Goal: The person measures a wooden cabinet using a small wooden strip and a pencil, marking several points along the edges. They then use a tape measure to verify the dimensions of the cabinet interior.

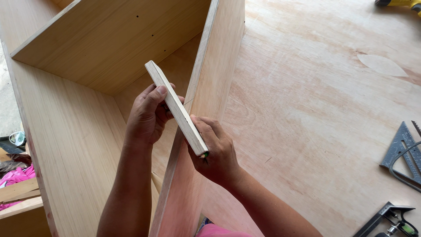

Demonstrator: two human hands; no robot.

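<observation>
A broad plywood worktop [315,114] fills the right side of the view, pale and reddish in grain. On its left part stands an open plywood cabinet [79,131], its upright side panel [210,79] running from the top edge down toward the near edge. Across that panel's top edge lies a short wooden strip [175,107], set at a slant. The left hand [147,116] is closed on the strip from inside the cabinet, thumb on top. The right hand [217,149] grips the strip's near end and pinches a green pencil [205,155] beneath it. At the worktop's right edge lie a grey triangular square [403,151] and, near the right near corner, a combination square [386,219].
</observation>
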